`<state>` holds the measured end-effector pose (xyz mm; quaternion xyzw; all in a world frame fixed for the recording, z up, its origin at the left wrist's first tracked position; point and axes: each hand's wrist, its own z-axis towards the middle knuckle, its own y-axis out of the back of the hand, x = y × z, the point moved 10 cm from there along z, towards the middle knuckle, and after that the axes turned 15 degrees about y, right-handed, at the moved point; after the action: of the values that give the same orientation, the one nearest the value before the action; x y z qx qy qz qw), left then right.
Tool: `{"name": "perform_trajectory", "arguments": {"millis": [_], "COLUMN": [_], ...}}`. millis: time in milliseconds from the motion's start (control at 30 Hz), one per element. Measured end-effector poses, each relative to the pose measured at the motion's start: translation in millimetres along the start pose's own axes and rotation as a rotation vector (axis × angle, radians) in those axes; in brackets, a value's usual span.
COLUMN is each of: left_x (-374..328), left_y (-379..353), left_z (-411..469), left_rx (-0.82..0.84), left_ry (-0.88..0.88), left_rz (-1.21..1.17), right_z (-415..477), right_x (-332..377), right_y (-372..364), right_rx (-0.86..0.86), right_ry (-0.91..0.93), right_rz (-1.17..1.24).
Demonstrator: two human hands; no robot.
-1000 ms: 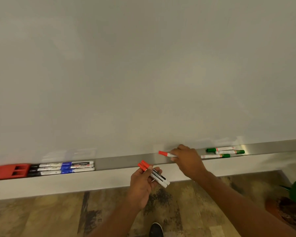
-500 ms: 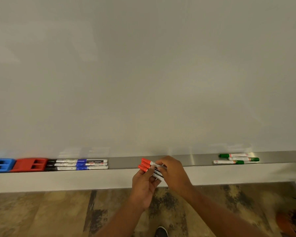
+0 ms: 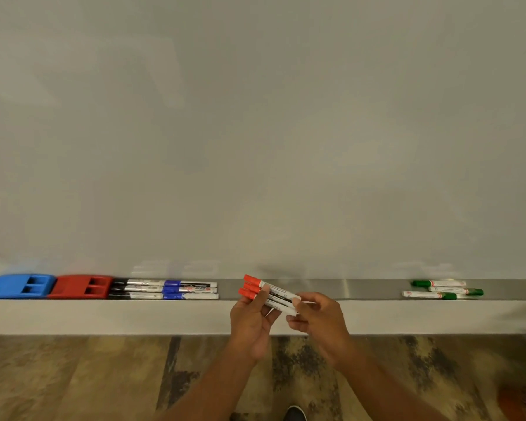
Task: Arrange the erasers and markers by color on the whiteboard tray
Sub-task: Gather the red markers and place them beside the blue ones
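Grip: left hand (image 3: 251, 322) and right hand (image 3: 319, 320) clasp red markers (image 3: 271, 294) (three) | tray (image 3: 346, 288) holds blue eraser (image 3: 12, 287), red eraser (image 3: 70, 287), green markers (image 3: 425, 294)

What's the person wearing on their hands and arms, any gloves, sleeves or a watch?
Nothing visible. The left hand and right hand are bare, without gloves, rings or a watch. Both forearms are uncovered to the frame edge; no sleeve is in view.

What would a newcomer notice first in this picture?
Probably the three red markers, held by the left hand and right hand before the middle of the tray. Then the blue eraser and red eraser at the tray's left end, and three green markers toward its right.
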<state>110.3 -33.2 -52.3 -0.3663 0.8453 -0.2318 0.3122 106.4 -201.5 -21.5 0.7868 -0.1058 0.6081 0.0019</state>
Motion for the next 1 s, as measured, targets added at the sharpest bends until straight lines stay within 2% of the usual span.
{"name": "perform_trajectory", "arguments": {"millis": [200, 433, 567, 700, 800, 900, 1000], "left_x": [-12, -29, -35, -41, -51, -69, -71], "left_y": [16, 38, 45, 64, 84, 91, 73], "left_z": [-4, -6, -4, -6, -16, -31, -43], "left_rx": [-0.025, -0.050, -0.048, -0.133, -0.281, -0.499, -0.525], "left_ry": [-0.011, -0.005, 0.027, 0.040, -0.033, -0.244, -0.452], "left_rz": [-0.038, -0.080, -0.007, 0.102, 0.294, 0.843, 1.250], "right_z": [-1, 2, 12, 29, 41, 49, 55], "right_x": [-8, -17, -20, -21, -26, -34, -40], "right_y": [-19, -46, -49, -47, -46, -47, -52], "right_rx": [-0.188, -0.147, -0.131, -0.153, -0.139, -0.126, -0.117], "right_ry": [0.005, 0.010, 0.026, 0.039, 0.032, 0.007, -0.012], "right_rz": [0.077, 0.064, 0.025, -0.038, -0.071, -0.119, -0.165]}}
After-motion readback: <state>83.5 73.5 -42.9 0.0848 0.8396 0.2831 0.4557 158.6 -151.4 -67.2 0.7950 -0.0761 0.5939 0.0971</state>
